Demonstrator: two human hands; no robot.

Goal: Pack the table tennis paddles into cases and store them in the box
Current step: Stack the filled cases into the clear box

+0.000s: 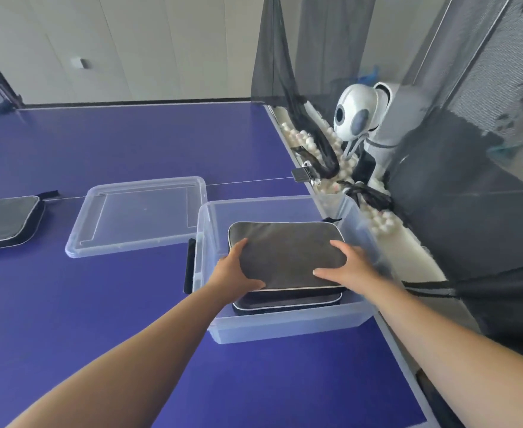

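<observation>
Two hands hold one grey case (284,254) by its near corners: the left hand (237,268) grips the near-left corner with the thumb on top and fingers underneath, and the right hand (346,265) grips the near-right corner the same way. The case hangs flat, inside the walls of the clear box (291,322), its long axis running across between the hands, directly above another case (288,301) lying on the box floor. Judged from this, the move left is straight down. Both hands seem equally near. Fingers under the case are hidden. A third case (5,220), far left of the grip, is cut off; the lid (136,216) lies between.
</observation>
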